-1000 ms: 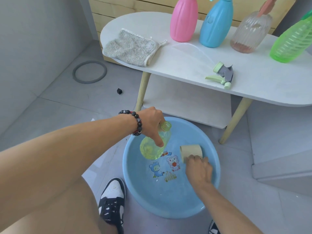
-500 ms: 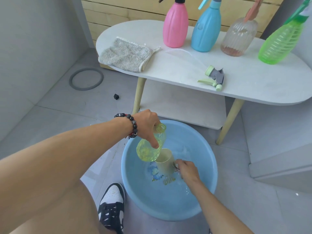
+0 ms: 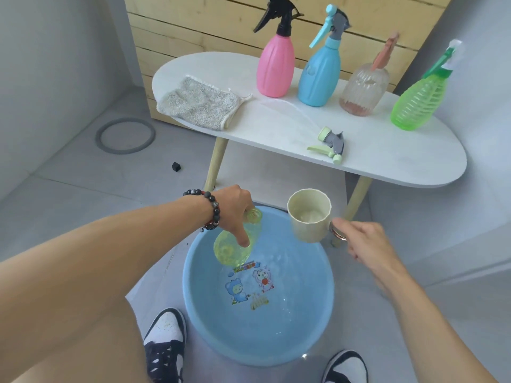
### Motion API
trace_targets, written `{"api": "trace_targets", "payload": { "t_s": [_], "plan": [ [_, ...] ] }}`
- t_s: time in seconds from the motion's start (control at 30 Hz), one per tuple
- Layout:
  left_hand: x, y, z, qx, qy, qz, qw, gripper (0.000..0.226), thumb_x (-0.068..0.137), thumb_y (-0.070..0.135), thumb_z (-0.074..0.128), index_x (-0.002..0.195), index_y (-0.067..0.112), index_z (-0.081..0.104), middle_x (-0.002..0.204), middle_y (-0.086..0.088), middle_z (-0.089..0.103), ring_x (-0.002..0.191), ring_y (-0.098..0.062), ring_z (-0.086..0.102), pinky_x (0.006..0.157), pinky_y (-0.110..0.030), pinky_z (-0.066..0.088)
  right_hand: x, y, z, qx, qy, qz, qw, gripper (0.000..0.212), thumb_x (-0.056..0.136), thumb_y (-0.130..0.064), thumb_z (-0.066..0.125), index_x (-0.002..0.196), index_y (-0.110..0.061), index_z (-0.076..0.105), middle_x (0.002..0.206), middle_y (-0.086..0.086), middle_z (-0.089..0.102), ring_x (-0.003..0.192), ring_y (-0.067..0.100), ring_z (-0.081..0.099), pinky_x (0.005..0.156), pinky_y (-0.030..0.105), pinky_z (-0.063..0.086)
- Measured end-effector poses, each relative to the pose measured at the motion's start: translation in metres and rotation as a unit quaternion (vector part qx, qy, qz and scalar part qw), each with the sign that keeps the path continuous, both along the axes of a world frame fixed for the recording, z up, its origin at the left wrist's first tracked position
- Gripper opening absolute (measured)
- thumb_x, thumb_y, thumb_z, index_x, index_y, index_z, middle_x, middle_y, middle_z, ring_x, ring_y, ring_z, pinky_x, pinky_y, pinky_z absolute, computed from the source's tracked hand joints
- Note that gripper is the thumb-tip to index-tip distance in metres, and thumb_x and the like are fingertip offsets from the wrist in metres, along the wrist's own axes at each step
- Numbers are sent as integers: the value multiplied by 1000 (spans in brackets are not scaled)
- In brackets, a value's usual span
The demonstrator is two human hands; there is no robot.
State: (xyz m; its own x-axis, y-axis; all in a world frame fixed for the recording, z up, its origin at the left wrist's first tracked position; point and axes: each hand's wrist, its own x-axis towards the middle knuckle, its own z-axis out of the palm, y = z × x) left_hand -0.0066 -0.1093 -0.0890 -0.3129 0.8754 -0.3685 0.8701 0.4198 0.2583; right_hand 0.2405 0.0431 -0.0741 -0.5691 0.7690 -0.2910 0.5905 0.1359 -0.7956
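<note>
Head view: our left hand [image 3: 232, 208] grips a yellow-green bottle [image 3: 229, 252] near its neck, with the bottle tilted, mouth up and base low over the blue basin [image 3: 193, 294] of water on the floor. Our right hand [image 3: 365, 239] pinches the handle of a cream cup [image 3: 307, 225], held upright above the basin's far rim, just right of the bottle and not touching it. Behind, the counter [image 3: 276, 128] carries a cloth [image 3: 199, 105], a loose spray head [image 3: 330, 145] and a row of spray bottles [image 3: 319, 76].
</note>
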Motion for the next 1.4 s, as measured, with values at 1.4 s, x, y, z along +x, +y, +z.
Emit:
{"api": "trace_targets", "payload": {
  "t_s": [1.4],
  "plan": [
    [36,17,18,50,14,49,997,55,61,39,86,58,15,38,56,2,36,48,-13,33,45,-21,33,-17,-35,53,393,-61,69,915,58,94,-40,65,61,-17,22,53,3,23,56,29,24,49,33,28]
  ]
}}
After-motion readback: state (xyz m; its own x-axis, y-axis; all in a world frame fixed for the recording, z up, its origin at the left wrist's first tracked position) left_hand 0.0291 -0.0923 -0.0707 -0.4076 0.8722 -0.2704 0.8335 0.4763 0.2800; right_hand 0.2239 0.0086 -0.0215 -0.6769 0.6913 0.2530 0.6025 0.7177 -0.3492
